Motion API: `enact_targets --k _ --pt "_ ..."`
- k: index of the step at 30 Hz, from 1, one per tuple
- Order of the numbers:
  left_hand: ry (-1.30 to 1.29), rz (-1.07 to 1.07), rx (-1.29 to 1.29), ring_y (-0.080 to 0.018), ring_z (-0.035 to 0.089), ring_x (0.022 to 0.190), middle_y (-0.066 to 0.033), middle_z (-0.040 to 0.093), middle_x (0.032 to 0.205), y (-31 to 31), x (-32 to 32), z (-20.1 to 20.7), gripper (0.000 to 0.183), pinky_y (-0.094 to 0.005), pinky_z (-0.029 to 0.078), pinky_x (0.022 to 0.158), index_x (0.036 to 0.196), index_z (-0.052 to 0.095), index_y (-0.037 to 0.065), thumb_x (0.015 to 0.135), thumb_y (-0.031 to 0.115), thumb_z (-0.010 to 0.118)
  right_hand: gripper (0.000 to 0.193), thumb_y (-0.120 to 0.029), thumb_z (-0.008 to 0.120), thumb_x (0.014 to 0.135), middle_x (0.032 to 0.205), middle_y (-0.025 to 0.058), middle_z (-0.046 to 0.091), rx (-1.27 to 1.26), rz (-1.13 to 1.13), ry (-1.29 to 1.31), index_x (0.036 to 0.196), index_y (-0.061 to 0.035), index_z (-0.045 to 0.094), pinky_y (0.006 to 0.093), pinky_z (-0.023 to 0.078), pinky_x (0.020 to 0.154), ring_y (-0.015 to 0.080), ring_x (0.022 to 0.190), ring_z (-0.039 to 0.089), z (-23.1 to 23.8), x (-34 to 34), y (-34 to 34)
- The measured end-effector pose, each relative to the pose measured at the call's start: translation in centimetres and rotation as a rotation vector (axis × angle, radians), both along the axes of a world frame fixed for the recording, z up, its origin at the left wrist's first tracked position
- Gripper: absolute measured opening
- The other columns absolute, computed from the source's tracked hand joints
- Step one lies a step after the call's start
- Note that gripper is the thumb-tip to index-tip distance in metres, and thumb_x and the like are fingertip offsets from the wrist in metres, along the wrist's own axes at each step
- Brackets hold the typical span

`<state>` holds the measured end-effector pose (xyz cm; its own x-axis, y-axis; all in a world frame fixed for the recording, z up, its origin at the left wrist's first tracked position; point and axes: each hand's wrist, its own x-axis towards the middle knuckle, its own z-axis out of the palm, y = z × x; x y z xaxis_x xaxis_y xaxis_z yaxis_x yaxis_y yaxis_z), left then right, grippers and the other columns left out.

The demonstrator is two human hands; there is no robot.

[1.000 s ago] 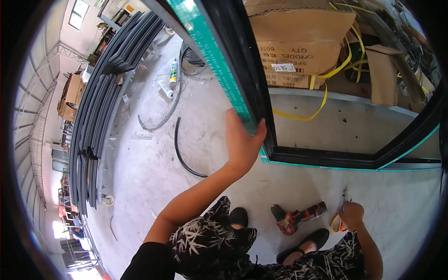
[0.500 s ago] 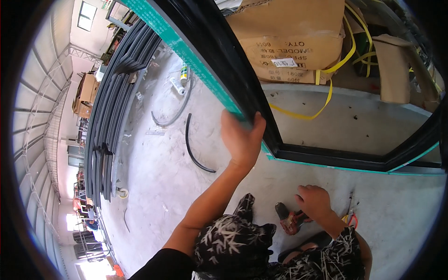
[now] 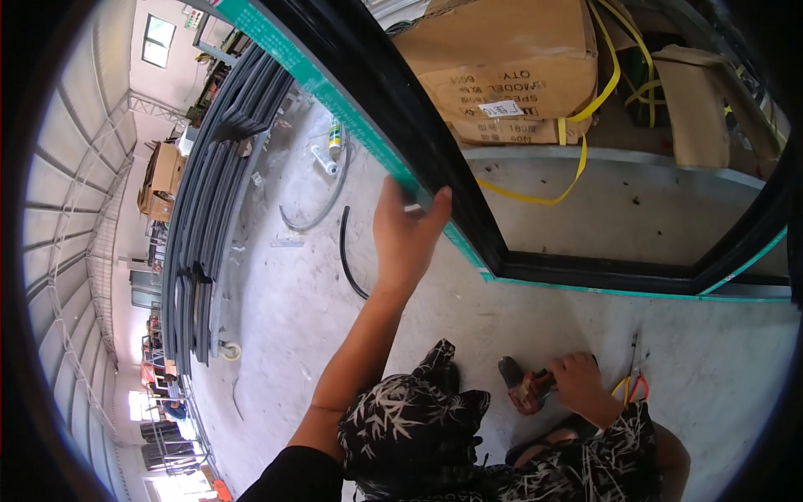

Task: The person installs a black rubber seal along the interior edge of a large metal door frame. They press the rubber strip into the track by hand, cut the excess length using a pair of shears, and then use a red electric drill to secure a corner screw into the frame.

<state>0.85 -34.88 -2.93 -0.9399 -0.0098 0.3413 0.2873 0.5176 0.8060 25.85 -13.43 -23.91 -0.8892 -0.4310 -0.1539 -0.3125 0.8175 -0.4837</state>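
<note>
A large black frame, with green printed film along its outer edge, stands tilted before me. My left hand is closed round its left side, the thumb on the black face and the fingers at the green edge, partly hidden behind it. On the floor by my feet lies a red and black power tool, which looks like a cordless drill. My right hand is down at its right end, fingers curled over that part and covering it. Pliers or scissors with red and yellow handles lie just right of that hand.
A cardboard box with loose yellow strapping sits beyond the frame. Long dark profiles are stacked at left on a wheeled rack. A black curved strip, a grey hose and tubes lie on the floor.
My left hand has slid slightly up and left along the frame. My right hand has come down onto the right end of the power tool. The view has shifted a little.
</note>
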Motion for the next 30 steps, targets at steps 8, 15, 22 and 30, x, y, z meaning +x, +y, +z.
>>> enact_targets --k 8,15,22,30 --pt "0.116 -0.061 -0.012 -0.0179 0.061 0.092 -0.0137 0.061 0.102 -0.9 -0.7 3.0 0.048 -0.0294 0.052 0.073 0.117 0.048 -0.004 0.082 0.017 0.073 0.041 -0.016 0.059 0.078 0.094 0.0137 0.058 0.147 0.144 0.318 0.117 -0.0072 0.059 0.0468 0.042 0.086 0.0318 0.094 0.053 -0.7 0.9 -1.4" --pt "0.361 -0.007 -0.009 -0.0187 0.059 0.084 -0.0115 0.060 0.094 1.1 -3.4 8.5 0.044 -0.0305 0.049 0.073 0.114 0.046 -0.002 0.080 0.011 0.071 0.046 -0.013 0.063 0.076 0.093 0.0133 0.058 0.050 0.164 0.236 0.121 -0.0074 0.057 0.0425 0.044 0.079 0.0308 0.091 0.053 -1.9 0.8 -2.3" --pt "0.440 0.084 0.006 -0.0200 0.057 0.076 -0.0124 0.059 0.083 1.6 -4.3 8.0 0.032 -0.0319 0.046 0.070 0.100 0.049 0.000 0.080 0.012 0.070 0.022 -0.018 0.061 0.077 0.079 0.0057 0.056 0.068 0.147 0.306 0.097 -0.0097 0.062 0.0396 0.044 0.070 0.0240 0.081 0.055 -1.6 0.6 -1.8" --pt "0.536 0.149 -0.016 -0.0217 0.055 0.069 -0.0143 0.059 0.077 2.3 -5.4 9.7 0.027 -0.0335 0.045 0.066 0.090 0.050 -0.001 0.079 0.013 0.070 0.052 -0.033 0.075 0.060 0.080 0.0102 0.059 -0.184 0.098 -0.046 0.102 -0.0077 0.058 0.0426 0.047 0.067 0.0299 0.079 0.059 1.6 -2.4 -0.8"
